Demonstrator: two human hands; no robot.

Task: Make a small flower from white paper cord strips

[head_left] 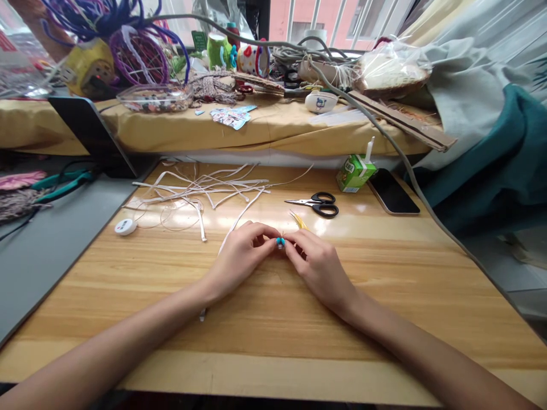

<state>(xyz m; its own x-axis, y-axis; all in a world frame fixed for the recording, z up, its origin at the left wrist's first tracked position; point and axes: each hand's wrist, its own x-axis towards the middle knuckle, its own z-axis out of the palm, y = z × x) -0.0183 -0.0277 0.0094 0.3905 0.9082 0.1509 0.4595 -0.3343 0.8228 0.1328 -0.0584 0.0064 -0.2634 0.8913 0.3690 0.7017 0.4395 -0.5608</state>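
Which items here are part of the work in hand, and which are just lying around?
In use: left hand and right hand pinching a small turquoise piece; yellow strips beside the fingers; long white strip under the left hand.

Lying about: scissors, juice carton, phone, white reel.

A light wooden counter (pixel 384 273) is seen in front, with a grey surface (pixel 51 245) set beside it on the left. Behind, a higher ledge draped in yellow cloth (pixel 239 131) is crowded with craft clutter. A barred window (pixel 325 20) is seen at the top (daylight, pink wall outside). Grey and teal fabric (pixel 504 148) is piled at right.
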